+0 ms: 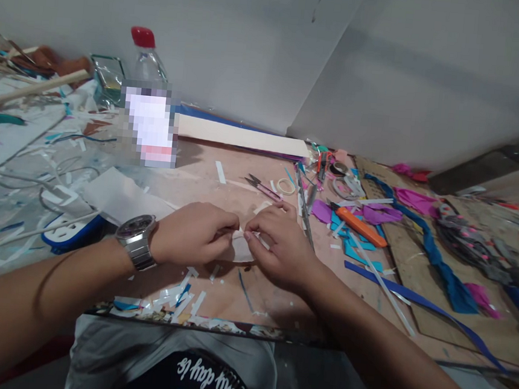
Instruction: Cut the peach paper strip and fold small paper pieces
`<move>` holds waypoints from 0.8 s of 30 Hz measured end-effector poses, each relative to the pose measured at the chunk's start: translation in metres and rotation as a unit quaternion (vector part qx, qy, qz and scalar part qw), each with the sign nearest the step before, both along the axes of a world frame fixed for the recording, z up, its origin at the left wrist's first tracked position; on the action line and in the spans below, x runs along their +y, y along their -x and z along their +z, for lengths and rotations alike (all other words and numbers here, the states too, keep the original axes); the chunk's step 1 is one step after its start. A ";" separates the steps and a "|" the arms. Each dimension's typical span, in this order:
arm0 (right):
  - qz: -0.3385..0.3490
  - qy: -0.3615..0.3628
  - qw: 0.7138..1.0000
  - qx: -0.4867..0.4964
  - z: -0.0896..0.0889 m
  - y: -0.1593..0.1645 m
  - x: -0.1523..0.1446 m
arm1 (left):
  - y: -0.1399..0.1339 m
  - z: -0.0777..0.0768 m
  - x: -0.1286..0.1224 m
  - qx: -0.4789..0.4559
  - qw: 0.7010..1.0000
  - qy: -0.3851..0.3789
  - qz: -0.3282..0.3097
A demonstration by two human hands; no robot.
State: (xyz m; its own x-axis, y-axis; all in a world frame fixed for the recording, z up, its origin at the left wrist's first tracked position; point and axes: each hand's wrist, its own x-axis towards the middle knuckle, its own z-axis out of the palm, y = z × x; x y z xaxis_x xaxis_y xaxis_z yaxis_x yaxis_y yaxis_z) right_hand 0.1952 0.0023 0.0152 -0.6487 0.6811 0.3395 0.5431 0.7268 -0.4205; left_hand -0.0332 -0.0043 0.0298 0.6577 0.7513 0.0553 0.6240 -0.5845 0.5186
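Over the middle of the worktable, my left hand (195, 232) and my right hand (282, 248) meet with fingertips almost touching. Both pinch a small white piece of thin sheet (240, 251), which could be paper or cloth; its upper edge is mostly covered by my fingers. A metal watch (137, 238) is on my left wrist. Just beyond my right hand lie small pointed scissors (262, 187) and a narrow roll of tape (286, 186). To the right of that hand are a thin metal ruler (302, 207) and an orange utility knife (362, 226).
A blue-and-white power strip (74, 231) with cables sits left. Behind it stand a red-capped bottle (149, 58) and a blurred-out upright object (151, 127). Blue strips (436, 252) and pink scraps lie right on cardboard (418, 293). White offcuts (182, 297) litter the front edge.
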 end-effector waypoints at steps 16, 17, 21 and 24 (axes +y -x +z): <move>0.035 0.005 0.999 0.012 -0.003 0.002 0.000 | 0.003 0.007 0.003 -0.024 0.998 0.062 -0.008; 0.036 0.005 0.999 0.011 -0.004 0.003 0.000 | 0.004 0.007 0.003 -0.018 0.998 0.062 -0.010; 0.041 0.002 0.999 0.014 -0.001 0.001 0.000 | 0.006 0.007 0.005 0.006 0.999 0.052 -0.015; 0.046 -0.002 0.999 0.019 0.002 -0.001 0.000 | 0.008 0.005 0.007 0.023 0.999 0.026 -0.010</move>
State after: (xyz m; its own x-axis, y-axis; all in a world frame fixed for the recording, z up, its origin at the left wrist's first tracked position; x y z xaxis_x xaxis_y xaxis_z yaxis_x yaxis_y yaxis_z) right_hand 0.1963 0.0026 0.0176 -0.6953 0.6173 0.3682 0.4571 0.7751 -0.4362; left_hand -0.0412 0.0031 0.0348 0.6732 0.7393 -0.0143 0.6367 -0.5697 0.5196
